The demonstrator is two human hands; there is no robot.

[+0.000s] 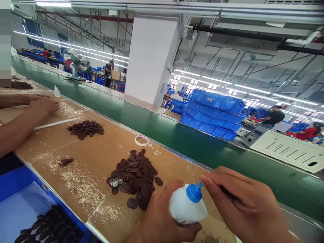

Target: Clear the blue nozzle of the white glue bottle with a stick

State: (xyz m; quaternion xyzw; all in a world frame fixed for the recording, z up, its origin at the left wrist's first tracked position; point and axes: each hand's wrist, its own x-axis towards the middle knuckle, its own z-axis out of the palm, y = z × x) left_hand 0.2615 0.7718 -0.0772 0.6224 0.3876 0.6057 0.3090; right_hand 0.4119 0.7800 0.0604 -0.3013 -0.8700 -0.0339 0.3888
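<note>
White plastic squeeze bottle (187,205) with blue cap (194,192): left grip (164,212) is clasping it firmly over the tabletop (83,189), beside brown oval discs (135,180); right grip (240,199) is curling just beside the cap, any hold unclear.

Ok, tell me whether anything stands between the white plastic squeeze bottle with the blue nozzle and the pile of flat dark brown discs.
Only the left hand gripping the white plastic squeeze bottle stands there, right at the edge of the flat dark brown discs. No other object shows between them.
</note>
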